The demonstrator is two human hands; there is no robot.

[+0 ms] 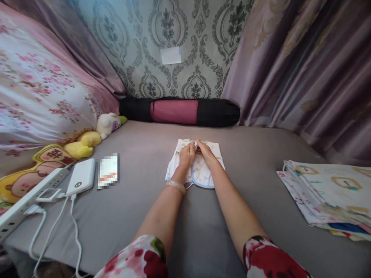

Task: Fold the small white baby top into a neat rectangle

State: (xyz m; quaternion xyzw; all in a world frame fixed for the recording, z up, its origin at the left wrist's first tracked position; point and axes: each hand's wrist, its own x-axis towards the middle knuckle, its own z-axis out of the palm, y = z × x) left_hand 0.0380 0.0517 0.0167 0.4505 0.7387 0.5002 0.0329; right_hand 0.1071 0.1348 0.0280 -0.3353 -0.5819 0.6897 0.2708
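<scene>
A small white baby shirt point(203, 173) with a pale print, blue edging and a thin white tie lies partly folded on the grey sheet in front of me. My left hand point(187, 153), with a pale bangle point(175, 186) at its wrist, is closed on the cloth near the shirt's middle. Close beside it, my right hand point(204, 151) curls its fingers inward on the same cloth. Both sets of fingertips nearly meet at the upper fold, and part of the fabric there is hidden under them.
Folded printed cloths point(327, 193) are stacked at the right. On the left lie a white power bank point(82, 175) with cables, a power strip point(34, 200), a blurred card point(108, 171) and plush toys point(84, 144). A black and maroon roll-shaped bag point(176, 112) rests along the wall.
</scene>
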